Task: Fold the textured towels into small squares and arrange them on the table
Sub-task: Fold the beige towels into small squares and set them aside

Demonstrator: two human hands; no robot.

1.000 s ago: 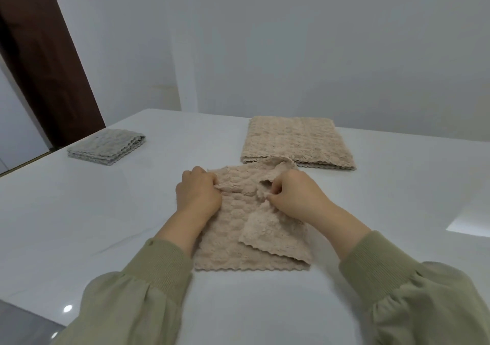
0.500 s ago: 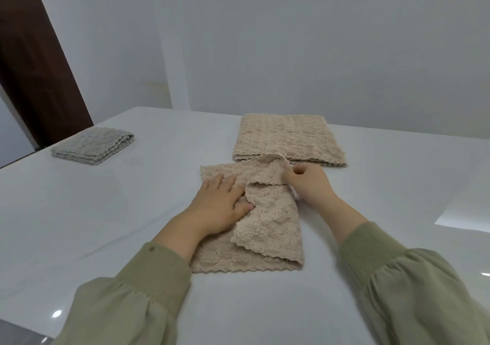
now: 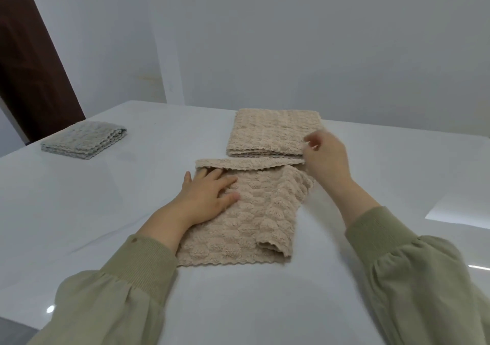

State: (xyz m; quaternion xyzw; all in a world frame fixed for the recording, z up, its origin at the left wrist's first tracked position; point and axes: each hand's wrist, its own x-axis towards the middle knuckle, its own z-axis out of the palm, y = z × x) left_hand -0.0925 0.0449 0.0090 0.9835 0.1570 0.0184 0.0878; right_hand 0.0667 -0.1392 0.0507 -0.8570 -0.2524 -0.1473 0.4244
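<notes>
Nearest the camera, two olive-green sleeves [image 3: 138, 273] reach over a glossy white counter [image 3: 79, 212]. In the middle of it lies a partly folded beige textured towel [image 3: 252, 220] with a scalloped hem, its right side doubled over the rest and its far edge turned back as a narrow strip. The left hand [image 3: 209, 199] lies flat on the towel's left part, at about 9 o'clock of the cloth, fingers straight and spread and pressing it down. The right hand [image 3: 326, 159] is at the towel's far right corner, about 1 o'clock, with fingers bent; it is blurred, so I cannot tell whether it pinches the cloth or holds nothing. Just beyond, at 12 o'clock and apart from the first by a thin gap, lies a second beige towel [image 3: 270, 132], folded flat. Well apart at 10 o'clock, a folded grey towel [image 3: 84, 139] sits near the counter's left edge. A bright patch of reflected light [image 3: 458, 212] lies at 3 o'clock. Behind stands a plain pale grey wall [image 3: 291, 39], with a dark brown door [image 3: 26, 66] at the far left.
</notes>
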